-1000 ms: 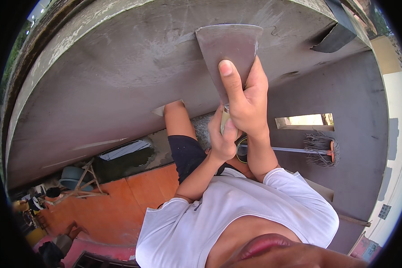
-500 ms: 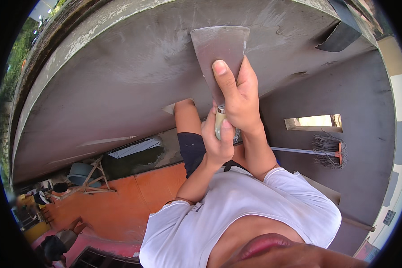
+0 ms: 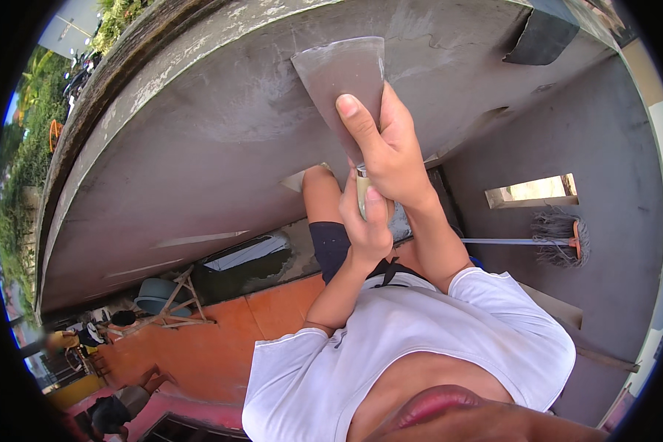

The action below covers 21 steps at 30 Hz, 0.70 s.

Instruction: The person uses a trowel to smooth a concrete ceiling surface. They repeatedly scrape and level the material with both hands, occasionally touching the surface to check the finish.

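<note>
1. Over at the grey plastered wall (image 3: 199, 147): flared steel scraper (image 3: 339, 70), cream handle (image 3: 362, 188); contact unclear.
2. Left hand (image 3: 368, 228) grips handle; right hand (image 3: 390, 158) clamps blade.
3. Looks like scraping; next stroke wants steady angle.

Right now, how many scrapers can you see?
1. The scraper is in front of you, in both hands: your left hand holds its handle, and your right hand grips its blade. Others may be hidden.
</note>
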Each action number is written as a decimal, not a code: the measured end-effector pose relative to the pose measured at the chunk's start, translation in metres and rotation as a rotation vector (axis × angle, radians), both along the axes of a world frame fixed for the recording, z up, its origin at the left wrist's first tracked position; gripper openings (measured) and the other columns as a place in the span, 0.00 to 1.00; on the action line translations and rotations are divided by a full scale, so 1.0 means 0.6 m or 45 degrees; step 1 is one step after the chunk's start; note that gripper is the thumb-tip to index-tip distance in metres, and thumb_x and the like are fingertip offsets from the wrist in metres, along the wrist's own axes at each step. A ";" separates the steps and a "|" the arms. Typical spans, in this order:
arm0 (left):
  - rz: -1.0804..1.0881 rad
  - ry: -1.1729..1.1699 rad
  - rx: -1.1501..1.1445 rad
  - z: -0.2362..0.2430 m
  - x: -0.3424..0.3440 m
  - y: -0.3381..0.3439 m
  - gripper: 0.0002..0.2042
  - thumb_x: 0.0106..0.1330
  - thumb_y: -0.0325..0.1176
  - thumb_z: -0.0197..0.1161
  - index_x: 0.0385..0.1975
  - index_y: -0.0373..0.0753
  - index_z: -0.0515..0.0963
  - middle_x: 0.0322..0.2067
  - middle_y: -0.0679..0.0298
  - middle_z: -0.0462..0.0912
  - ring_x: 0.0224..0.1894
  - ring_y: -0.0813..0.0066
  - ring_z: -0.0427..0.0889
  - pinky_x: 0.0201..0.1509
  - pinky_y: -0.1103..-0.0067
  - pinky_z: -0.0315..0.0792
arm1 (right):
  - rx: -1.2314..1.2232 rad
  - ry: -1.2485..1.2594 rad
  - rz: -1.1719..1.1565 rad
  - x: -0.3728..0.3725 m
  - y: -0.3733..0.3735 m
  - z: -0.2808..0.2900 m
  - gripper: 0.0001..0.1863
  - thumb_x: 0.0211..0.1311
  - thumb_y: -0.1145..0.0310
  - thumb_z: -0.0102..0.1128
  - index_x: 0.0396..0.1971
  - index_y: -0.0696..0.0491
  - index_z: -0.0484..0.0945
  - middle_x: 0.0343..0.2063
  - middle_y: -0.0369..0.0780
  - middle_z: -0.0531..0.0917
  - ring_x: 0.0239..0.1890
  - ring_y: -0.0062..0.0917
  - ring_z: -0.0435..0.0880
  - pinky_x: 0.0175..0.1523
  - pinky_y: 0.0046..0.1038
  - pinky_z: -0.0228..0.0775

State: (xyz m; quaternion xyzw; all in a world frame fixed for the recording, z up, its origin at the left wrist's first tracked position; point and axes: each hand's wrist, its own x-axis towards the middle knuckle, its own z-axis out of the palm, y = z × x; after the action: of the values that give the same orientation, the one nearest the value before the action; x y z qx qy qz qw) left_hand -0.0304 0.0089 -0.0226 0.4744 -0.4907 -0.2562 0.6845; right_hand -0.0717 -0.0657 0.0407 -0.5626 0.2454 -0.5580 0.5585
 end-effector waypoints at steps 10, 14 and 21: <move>-0.197 0.332 0.011 -0.001 0.007 0.010 0.21 0.73 0.39 0.47 0.52 0.24 0.67 0.19 0.71 0.69 0.21 0.88 0.65 0.24 0.85 0.55 | 0.104 0.007 0.115 -0.001 0.006 0.026 0.19 0.75 0.59 0.53 0.54 0.59 0.72 0.39 0.36 0.81 0.37 0.16 0.76 0.41 0.21 0.71; -0.192 0.291 0.004 -0.016 -0.009 0.015 0.21 0.73 0.39 0.46 0.52 0.24 0.67 0.19 0.71 0.69 0.20 0.88 0.65 0.23 0.85 0.55 | 0.083 0.029 0.061 -0.009 0.011 0.002 0.20 0.75 0.60 0.53 0.55 0.60 0.72 0.43 0.39 0.82 0.47 0.21 0.77 0.55 0.26 0.69; -0.104 0.279 -0.013 -0.015 -0.026 0.009 0.18 0.73 0.40 0.45 0.46 0.27 0.69 0.20 0.69 0.69 0.21 0.85 0.66 0.24 0.83 0.56 | 0.005 0.051 0.072 -0.015 0.006 0.004 0.19 0.75 0.59 0.53 0.52 0.60 0.74 0.42 0.38 0.82 0.45 0.19 0.77 0.52 0.24 0.70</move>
State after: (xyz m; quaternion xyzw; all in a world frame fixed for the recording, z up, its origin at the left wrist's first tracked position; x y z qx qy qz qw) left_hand -0.0459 0.0143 -0.0315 0.4198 -0.4333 -0.3315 0.7253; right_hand -0.0808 -0.0621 0.0432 -0.5792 0.2418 -0.5301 0.5702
